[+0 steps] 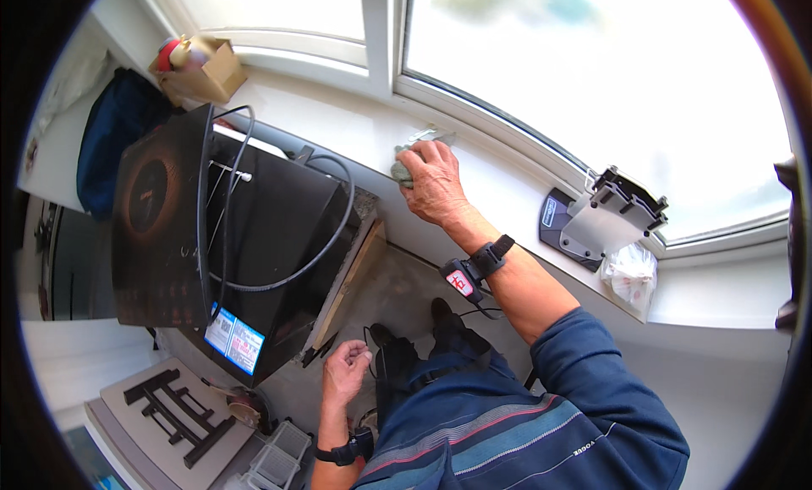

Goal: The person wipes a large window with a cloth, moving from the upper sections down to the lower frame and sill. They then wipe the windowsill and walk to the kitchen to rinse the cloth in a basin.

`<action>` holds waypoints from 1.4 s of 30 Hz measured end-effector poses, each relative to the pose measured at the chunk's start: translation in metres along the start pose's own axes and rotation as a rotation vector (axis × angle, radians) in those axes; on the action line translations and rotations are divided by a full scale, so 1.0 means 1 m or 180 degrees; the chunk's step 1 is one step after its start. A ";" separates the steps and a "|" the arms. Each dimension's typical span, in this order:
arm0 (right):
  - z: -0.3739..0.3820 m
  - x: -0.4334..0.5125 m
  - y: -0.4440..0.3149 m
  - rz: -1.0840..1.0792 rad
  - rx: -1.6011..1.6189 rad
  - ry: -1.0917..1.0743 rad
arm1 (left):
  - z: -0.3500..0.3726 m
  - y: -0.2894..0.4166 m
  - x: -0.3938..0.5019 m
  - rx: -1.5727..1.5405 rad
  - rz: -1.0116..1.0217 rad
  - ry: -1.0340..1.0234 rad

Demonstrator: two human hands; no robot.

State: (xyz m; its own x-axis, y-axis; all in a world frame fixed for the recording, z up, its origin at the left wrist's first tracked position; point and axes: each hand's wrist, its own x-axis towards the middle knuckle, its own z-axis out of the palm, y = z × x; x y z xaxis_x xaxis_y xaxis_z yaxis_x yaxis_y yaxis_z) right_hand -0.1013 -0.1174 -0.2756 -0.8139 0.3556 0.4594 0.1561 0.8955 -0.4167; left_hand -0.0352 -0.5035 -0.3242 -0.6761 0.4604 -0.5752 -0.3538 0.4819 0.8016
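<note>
My right hand [434, 179] grips a crumpled grey-green cloth [401, 171] and presses it on the white windowsill [330, 112]. Just beyond the fingers lies a small clear plastic piece [424, 133], partly hidden by the hand. My left hand [346, 368] hangs low near my waist, fingers loosely curled, with nothing visible in it. A thin dark cord passes close to its fingertips. Each wrist wears a black strap, and a small device with a red-marked label [459, 283] is fixed by the right one.
A black induction cooker [152, 204] leans on a black-topped cabinet at left, its cable [346, 217] looping outward. A cardboard box [219, 78] stands at the sill's far left. A metal-and-black stand [599, 220] and white plastic bag [629, 275] occupy the right. Wire baskets [279, 455] sit below.
</note>
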 end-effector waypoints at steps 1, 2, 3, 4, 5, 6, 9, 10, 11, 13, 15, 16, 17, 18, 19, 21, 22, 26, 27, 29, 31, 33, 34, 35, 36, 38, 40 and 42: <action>-0.005 -0.005 0.003 -0.0057 0.0030 -0.0015 | 0.002 0.001 0.001 0.0019 -0.0070 -0.0046; -0.011 -0.010 0.007 -0.0145 0.0075 -0.0002 | 0.003 0.001 0.002 -0.0022 -0.0100 -0.0094; -0.020 -0.019 0.011 -0.0020 0.0046 -0.0085 | 0.004 0.000 0.002 -0.0011 -0.0079 -0.0109; -0.034 -0.035 0.015 0.0081 0.0035 -0.0131 | 0.004 -0.001 0.003 -0.0012 -0.0088 -0.0112; -0.047 -0.050 0.018 0.0145 0.0028 -0.0175 | 0.003 -0.003 0.002 -0.0018 -0.0115 -0.0088; -0.059 -0.064 0.020 0.0277 -0.0043 -0.0175 | 0.002 -0.005 0.002 -0.0068 -0.0109 -0.0059; -0.076 -0.085 0.023 0.0433 -0.0245 -0.0117 | -0.004 -0.012 -0.003 -0.0191 -0.0135 0.0096; -0.076 -0.085 0.024 0.0417 -0.0317 -0.0080 | -0.007 -0.014 -0.006 -0.0202 -0.0160 0.0125; -0.073 -0.081 0.024 0.0410 -0.0383 -0.0045 | -0.010 -0.016 -0.008 -0.0205 -0.0192 0.0154; -0.058 -0.057 0.033 0.0388 -0.0415 0.0094 | -0.014 -0.017 -0.013 -0.0254 -0.0268 0.0191; -0.044 -0.027 0.045 0.0432 -0.0366 0.0128 | -0.014 -0.015 -0.015 -0.0258 -0.0342 0.0174; -0.041 -0.021 0.049 0.0400 -0.0384 0.0055 | -0.012 -0.014 -0.016 -0.0243 -0.0379 0.0148; -0.041 -0.018 0.054 0.0425 -0.0406 -0.0043 | -0.011 -0.012 -0.015 -0.0220 -0.0418 0.0115; -0.043 -0.019 0.058 0.0278 -0.0391 -0.0017 | -0.008 -0.010 -0.014 -0.0205 -0.0387 0.0083; -0.049 -0.026 0.060 0.0566 -0.0462 -0.0172 | -0.005 -0.008 -0.012 -0.0198 -0.0367 0.0041; -0.073 -0.052 0.066 0.0757 -0.0525 -0.0211 | 0.002 -0.003 -0.007 -0.0178 -0.0260 -0.0007; -0.085 -0.066 0.067 0.0865 -0.0677 -0.0208 | 0.005 0.000 -0.005 -0.0158 -0.0190 -0.0014; -0.092 -0.078 0.067 0.1118 -0.0811 -0.0181 | 0.020 0.027 0.008 0.0078 -0.0157 -0.0135; -0.085 -0.071 0.067 0.1035 -0.0862 -0.0060 | 0.026 0.041 0.014 0.0261 0.0218 -0.0230; -0.069 -0.059 0.063 0.1129 -0.0980 0.0060 | 0.044 0.074 0.027 0.0692 0.0537 -0.0380; -0.061 -0.054 0.061 0.1053 -0.0899 -0.0059 | 0.065 0.114 0.041 0.0706 0.1092 -0.0476; -0.063 -0.057 0.063 0.0633 -0.0645 -0.0135 | 0.084 0.157 0.056 0.0889 0.1673 -0.0385; -0.069 -0.060 0.066 0.0435 -0.0377 0.0005 | 0.093 0.176 0.062 0.0982 0.1895 -0.0301; -0.075 -0.064 0.068 0.0629 -0.0330 -0.0120 | 0.102 0.195 0.072 0.0951 0.2226 -0.0178; -0.083 -0.070 0.070 0.0731 -0.0274 -0.0160 | 0.110 0.213 0.085 0.1188 0.2305 -0.0121; -0.093 -0.079 0.072 0.0972 -0.0239 -0.0186 | 0.126 0.241 0.116 0.1525 0.2756 0.0219; -0.095 -0.080 0.072 0.0899 -0.0212 -0.0106 | 0.141 0.261 0.150 0.1851 0.3045 0.0718; -0.092 -0.076 0.072 0.0878 -0.0193 -0.0056 | 0.153 0.274 0.179 0.2104 0.2906 0.1062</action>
State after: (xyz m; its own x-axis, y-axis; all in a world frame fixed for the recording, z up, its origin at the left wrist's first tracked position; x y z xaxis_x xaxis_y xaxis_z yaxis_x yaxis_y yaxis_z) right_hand 0.0233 -0.0554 -0.2689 -0.7455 0.5839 0.3212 0.4059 0.7801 -0.4760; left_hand -0.1543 -0.1754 -0.2319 -0.6759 0.6645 0.3186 0.6874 0.4127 0.5976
